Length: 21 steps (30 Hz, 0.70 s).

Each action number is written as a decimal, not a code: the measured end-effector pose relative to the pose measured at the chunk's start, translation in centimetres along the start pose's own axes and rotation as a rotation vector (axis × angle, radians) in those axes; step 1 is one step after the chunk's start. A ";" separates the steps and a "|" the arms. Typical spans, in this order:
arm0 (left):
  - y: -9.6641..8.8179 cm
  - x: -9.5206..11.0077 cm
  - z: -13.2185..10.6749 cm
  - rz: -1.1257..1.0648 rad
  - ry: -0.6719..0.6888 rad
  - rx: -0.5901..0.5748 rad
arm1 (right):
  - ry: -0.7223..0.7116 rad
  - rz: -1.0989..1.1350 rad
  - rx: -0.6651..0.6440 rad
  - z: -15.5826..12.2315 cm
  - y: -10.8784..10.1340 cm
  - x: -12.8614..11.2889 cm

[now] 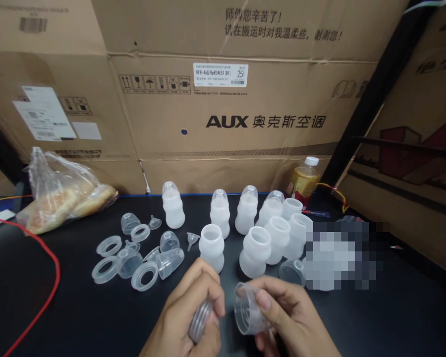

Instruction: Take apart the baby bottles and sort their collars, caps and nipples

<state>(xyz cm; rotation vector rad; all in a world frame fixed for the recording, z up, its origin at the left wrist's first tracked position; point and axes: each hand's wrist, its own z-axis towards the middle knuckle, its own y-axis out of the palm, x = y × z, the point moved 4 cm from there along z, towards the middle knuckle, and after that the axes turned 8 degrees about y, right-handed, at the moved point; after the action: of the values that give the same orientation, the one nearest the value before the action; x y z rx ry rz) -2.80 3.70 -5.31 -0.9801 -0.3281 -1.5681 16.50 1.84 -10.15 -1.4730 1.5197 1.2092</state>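
Observation:
My left hand [193, 312] is closed around a small translucent ribbed piece [200, 321], perhaps a screw ring; the fingers hide part of it. Beside it, my right hand [290, 312] grips a clear plastic bottle cap [247, 310], its open rim facing left toward my left hand. The two pieces are apart. Just beyond my hands stand open white baby bottles, among them one bottle [211, 248] near my left hand and another bottle [255, 253] near my right. A loose clear cap [292, 271] lies to the right of these.
Loose rings [144, 276], clear caps [171, 263] and nipples [155, 222] are scattered on the left of the black table [96, 322]. Several capped bottles [173, 213] stand behind. Bagged bread [67, 198], a red cable [55, 277] and a drink bottle [305, 181] are farther out.

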 end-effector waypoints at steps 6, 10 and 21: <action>1.0 -2.9 -0.7 -0.021 -0.092 -0.320 | -0.059 0.010 -0.027 -0.2 0.1 -0.5; 1.5 -3.2 -0.9 -0.051 -0.158 -0.470 | -0.082 0.003 -0.056 0.3 -0.1 0.2; 0.8 -3.4 -0.6 -0.028 -0.096 -0.302 | -0.110 -0.016 -0.072 0.6 -0.3 1.1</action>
<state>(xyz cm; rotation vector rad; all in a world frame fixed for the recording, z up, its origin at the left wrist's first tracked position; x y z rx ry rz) -2.47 5.34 -8.40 -1.2917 -0.1739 -1.6285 16.58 2.03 -11.43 -1.4378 1.4015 1.3257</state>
